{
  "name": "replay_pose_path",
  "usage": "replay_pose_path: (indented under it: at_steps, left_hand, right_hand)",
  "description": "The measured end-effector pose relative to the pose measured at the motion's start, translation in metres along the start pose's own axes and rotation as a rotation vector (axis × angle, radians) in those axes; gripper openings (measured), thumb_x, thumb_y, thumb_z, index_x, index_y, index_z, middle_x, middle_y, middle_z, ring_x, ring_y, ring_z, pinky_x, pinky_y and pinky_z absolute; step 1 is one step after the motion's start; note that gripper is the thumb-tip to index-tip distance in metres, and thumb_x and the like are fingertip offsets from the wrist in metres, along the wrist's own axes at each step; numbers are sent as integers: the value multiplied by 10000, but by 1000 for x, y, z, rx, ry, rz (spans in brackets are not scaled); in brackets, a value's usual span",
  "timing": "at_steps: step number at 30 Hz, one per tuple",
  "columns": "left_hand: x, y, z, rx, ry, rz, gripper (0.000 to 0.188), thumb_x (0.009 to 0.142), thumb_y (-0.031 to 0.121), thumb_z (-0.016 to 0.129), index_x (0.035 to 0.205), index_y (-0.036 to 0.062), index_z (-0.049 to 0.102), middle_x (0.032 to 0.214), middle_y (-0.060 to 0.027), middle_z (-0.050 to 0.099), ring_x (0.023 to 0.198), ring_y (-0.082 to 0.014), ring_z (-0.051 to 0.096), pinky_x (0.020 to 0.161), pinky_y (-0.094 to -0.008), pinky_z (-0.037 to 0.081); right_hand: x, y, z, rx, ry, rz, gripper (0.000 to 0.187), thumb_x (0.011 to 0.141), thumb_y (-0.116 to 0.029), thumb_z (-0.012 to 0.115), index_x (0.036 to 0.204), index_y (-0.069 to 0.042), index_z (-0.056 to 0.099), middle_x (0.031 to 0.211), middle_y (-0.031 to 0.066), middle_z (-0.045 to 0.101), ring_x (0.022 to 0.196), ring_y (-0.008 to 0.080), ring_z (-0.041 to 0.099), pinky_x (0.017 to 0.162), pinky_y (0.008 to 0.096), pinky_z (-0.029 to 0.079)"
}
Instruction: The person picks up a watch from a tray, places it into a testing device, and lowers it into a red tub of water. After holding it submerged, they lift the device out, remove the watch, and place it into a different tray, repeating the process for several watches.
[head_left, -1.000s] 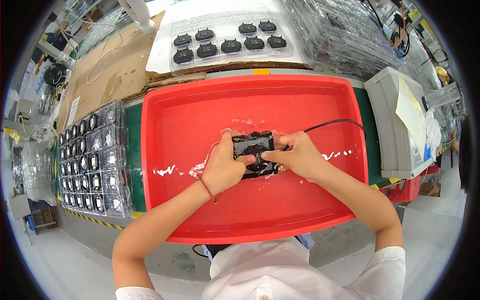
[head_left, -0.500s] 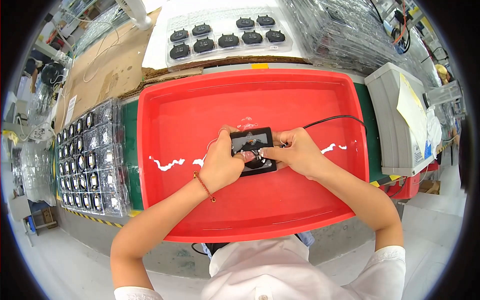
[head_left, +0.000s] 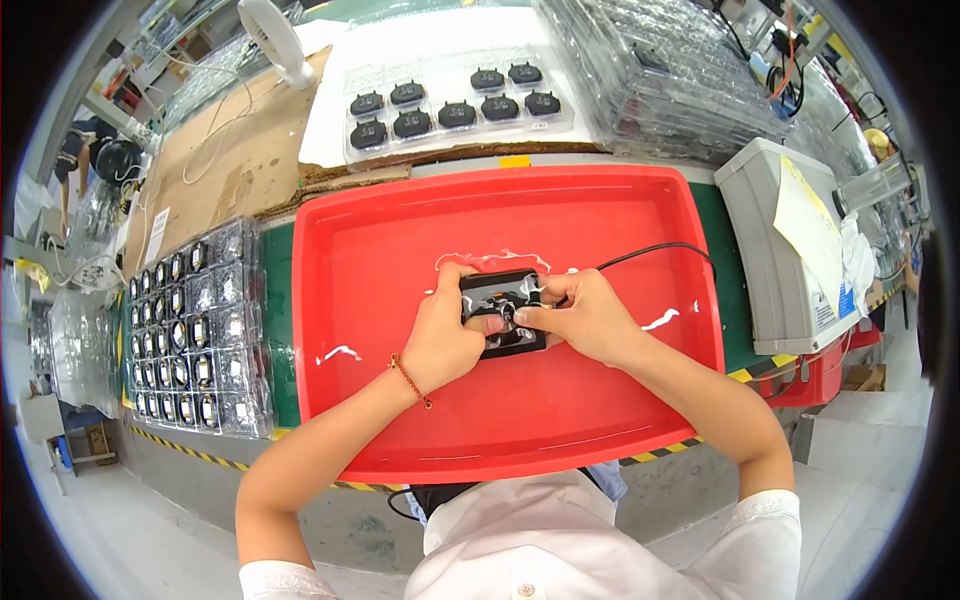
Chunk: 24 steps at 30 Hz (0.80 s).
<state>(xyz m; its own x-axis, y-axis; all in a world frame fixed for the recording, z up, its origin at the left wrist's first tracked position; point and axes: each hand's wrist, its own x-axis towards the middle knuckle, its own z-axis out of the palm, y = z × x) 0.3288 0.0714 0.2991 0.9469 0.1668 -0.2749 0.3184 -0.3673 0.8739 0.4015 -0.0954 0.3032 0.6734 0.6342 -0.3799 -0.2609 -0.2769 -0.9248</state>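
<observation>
Over the middle of a large red tub (head_left: 400, 440), my two hands hold a black square box (head_left: 502, 284) with a shiny recessed face. My left hand (head_left: 445, 335) is closed round its left side, the thumb pressing on the face. From the right, my right hand (head_left: 593, 318) grips the other edge, its thumb tip close to the left one. Between the thumbs sits a small dark round part (head_left: 508, 314), partly covered. A black cable (head_left: 655, 246) runs from beside my right hand to the tub's right rim. The fingers underneath are hidden.
Left of the tub lies a clear tray (head_left: 228, 330) of small watch-like parts. Behind it, another clear tray (head_left: 430, 143) holds several black units. Stacked clear trays (head_left: 670, 100) stand back right, a grey machine (head_left: 775, 240) at right, a white fan (head_left: 275, 40) back left.
The view has shifted slightly, so the tub and bench sit a little lower. Both hands keep their grip on the box, thumbs still pressed at its middle. Ripple-like reflections in the tub have changed shape.
</observation>
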Motion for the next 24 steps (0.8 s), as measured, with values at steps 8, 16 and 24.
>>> replay_pose_path:
  at_steps: [8, 16, 24]
  left_hand:
    - [-11, 30, -17, 47, 123, 398, 406, 684, -83, 622, 994, 14, 379, 833, -203, 557, 808, -375, 589, 672, -382, 465]
    - [-9, 26, -23, 170, 224, 782, 436, 657, -81, 647, 997, 16, 391, 859, -163, 515, 772, -338, 569, 650, -351, 467]
    - [-8, 25, -22, 149, 220, 827, 449, 667, -54, 668, 1028, 9, 408, 893, -150, 514, 792, -314, 574, 671, -336, 478]
  right_hand:
    - [-13, -23, 1, -240, 131, -334, 247, 723, -39, 697, 902, 5, 531, 812, 67, 612, 736, 88, 599, 676, 239, 521]
    - [-18, -36, -2, -377, 153, -508, 261, 699, -52, 723, 873, -28, 529, 839, 39, 612, 782, 102, 587, 711, 254, 499]
    - [-15, -38, -8, -331, 151, -541, 260, 686, -35, 728, 862, -41, 537, 836, 21, 600, 812, 89, 562, 713, 239, 475]
